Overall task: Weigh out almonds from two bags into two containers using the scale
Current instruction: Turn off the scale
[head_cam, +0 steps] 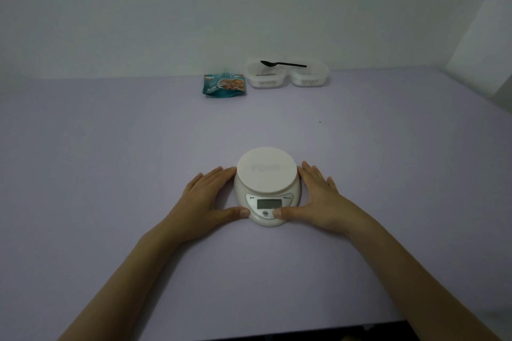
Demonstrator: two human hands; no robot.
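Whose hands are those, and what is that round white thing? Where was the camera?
There is no robot here. A person wears a camera on their head, so you see what they see: their own two arms stretched over a purple table. The round white thing is a kitchen scale for weighing food. Its plate has nothing on it. The left hand and the right hand touch the scale's sides with straight fingers, thumbs at its front. Neither hand holds anything. Far back by the wall is a teal snack bag, then a white container and a second container beside it. A black spoon lies across their tops. Something dark sits in the first container, too small to name.
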